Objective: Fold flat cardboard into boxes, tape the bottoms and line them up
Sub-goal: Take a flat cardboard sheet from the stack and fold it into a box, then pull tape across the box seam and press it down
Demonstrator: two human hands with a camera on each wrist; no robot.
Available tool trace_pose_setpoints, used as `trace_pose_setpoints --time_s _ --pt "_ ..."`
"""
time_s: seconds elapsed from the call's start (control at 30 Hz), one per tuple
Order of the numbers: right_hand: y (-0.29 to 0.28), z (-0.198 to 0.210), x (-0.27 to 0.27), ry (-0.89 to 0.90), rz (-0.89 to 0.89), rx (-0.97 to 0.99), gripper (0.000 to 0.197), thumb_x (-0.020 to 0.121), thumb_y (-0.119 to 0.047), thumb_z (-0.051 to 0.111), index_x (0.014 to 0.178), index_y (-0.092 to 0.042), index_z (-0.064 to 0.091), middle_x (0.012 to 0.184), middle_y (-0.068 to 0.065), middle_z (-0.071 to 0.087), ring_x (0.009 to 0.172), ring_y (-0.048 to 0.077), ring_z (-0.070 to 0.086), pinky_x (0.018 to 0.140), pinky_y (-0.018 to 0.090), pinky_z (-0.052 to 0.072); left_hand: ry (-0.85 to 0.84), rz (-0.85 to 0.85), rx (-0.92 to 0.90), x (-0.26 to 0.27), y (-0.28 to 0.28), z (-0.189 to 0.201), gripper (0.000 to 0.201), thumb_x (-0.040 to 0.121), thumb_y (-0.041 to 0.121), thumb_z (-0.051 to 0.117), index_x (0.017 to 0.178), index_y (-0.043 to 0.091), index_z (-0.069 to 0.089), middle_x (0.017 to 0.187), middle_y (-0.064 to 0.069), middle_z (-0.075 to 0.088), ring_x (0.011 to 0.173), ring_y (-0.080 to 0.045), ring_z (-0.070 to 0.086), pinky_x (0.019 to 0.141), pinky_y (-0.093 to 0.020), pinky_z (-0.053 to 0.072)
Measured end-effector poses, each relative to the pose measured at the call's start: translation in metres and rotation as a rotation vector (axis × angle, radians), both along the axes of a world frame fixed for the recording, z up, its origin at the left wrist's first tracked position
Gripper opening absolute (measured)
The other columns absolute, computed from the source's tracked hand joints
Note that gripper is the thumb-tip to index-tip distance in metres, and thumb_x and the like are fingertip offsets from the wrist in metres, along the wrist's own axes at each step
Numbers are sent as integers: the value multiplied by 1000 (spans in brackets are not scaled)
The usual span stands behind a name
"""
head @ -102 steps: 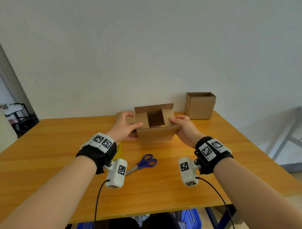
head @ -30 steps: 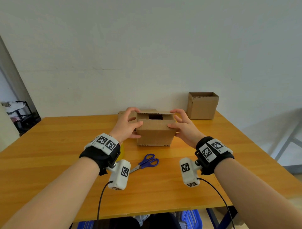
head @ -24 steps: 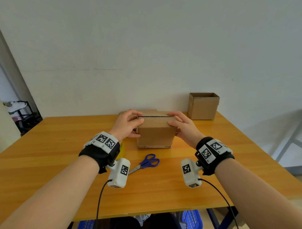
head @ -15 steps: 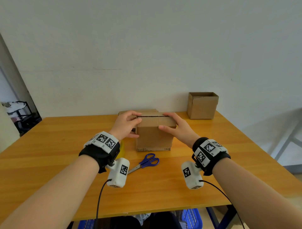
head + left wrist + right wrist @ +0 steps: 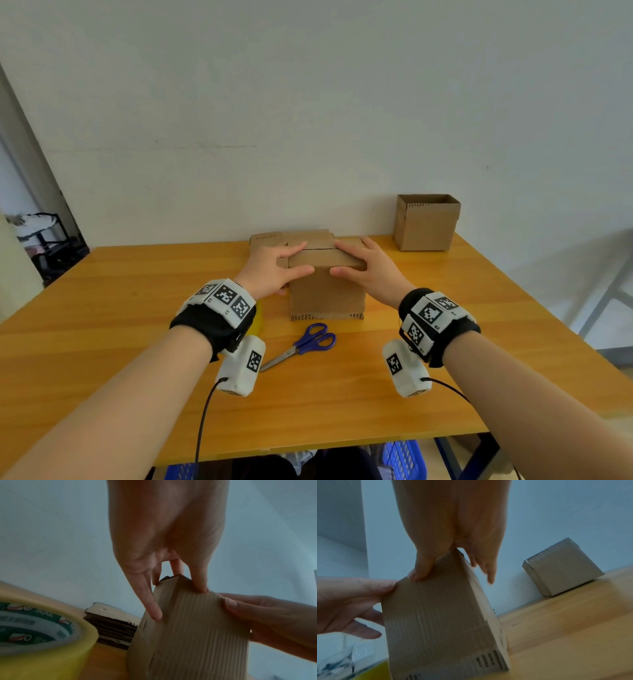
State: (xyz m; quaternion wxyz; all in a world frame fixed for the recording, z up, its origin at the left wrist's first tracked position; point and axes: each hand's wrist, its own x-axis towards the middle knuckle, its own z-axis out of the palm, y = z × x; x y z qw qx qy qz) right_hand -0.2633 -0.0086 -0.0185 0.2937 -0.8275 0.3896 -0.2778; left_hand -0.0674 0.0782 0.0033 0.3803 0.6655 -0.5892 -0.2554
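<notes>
A brown cardboard box (image 5: 325, 294) stands on the wooden table (image 5: 120, 308), its two upper flaps folded shut to a seam. My left hand (image 5: 277, 270) lies over the box's upper left corner, fingers flat on the flaps and thumb on the front face. My right hand (image 5: 364, 267) mirrors it on the upper right corner. In the left wrist view the straight fingers (image 5: 150, 605) press the box (image 5: 188, 635). In the right wrist view the thumb rests on the front of the box (image 5: 440, 622).
A yellow tape roll (image 5: 257, 318) (image 5: 42, 635) sits left of the box, partly behind my left wrist. Blue-handled scissors (image 5: 305, 344) lie in front of it. Flat cardboard sheets (image 5: 270, 238) (image 5: 111, 623) are stacked behind. An upright box with an open top (image 5: 426, 222) (image 5: 561, 572) stands back right by the wall.
The flaps, apart with a dark gap one second ago, have come together. My right hand slid further onto the box top and its thumb came onto the front face.
</notes>
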Motion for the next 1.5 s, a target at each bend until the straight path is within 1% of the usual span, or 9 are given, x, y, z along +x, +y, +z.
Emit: trace_pose_setpoints --time_s 0.07,0.2,0.33,0.57,0.67,0.8,0.93,1.23,1.5 --pt "4 4 0 106 -15 -136 61 87 -51 57 143 -35 39 161 -2 1 147 22 -1 117 44 12 -38 1 -1 3 -4 -4 60 82 37 68 137 35 45 157 2 19 127 -27 45 73 -31 59" --pt "6 8 5 356 -31 -468 62 94 -55 42 147 -27 31 161 -5 -3 147 16 -12 117 42 -6 -125 -23 -15 13 -10 -9 68 73 55 66 136 38 46 157 6 17 129 -32 45 99 -49 46" --pt "17 13 17 445 77 -592 56 98 -45 39 148 -22 29 160 -4 10 148 15 1 119 37 -4 -135 -31 -23 15 -12 -8 63 78 49 66 137 35 46 157 3 20 133 -27 40 104 -49 41" --pt "27 21 25 439 108 -492 49 102 -32 37 148 -19 30 155 -1 28 145 14 18 117 29 8 -209 -50 -37 18 5 0 58 86 34 65 140 29 44 152 4 32 131 -24 44 109 -42 37" --pt "29 26 27 436 102 -453 48 102 -30 37 148 -18 31 155 0 29 145 15 20 115 26 10 -264 7 -13 27 21 -2 62 86 34 65 142 28 38 137 3 49 121 -17 51 103 -35 41" --pt "35 28 27 478 89 -448 47 103 -28 34 149 -18 28 156 -1 27 145 15 18 115 26 8 -438 78 146 45 42 -8 32 84 41 66 105 18 60 104 1 63 99 -17 58 82 -33 49" --pt "37 29 28 470 77 -436 48 103 -29 34 149 -18 27 156 -1 27 145 16 19 115 27 11 -588 5 347 53 57 -11 31 74 40 77 91 18 63 97 4 62 94 -14 58 77 -28 48" --pt "33 25 30 461 88 -426 45 104 -24 31 149 -18 28 156 -1 27 145 17 19 115 28 12 -724 -2 410 55 60 -21 48 82 24 72 125 14 55 119 -3 61 106 -17 58 89 -28 49" --pt "32 26 29 458 102 -405 44 105 -22 28 149 -20 28 156 -3 27 145 16 20 115 27 13 -496 63 155 53 54 14 32 93 16 54 124 12 61 117 -9 65 105 -26 60 87 -36 47"
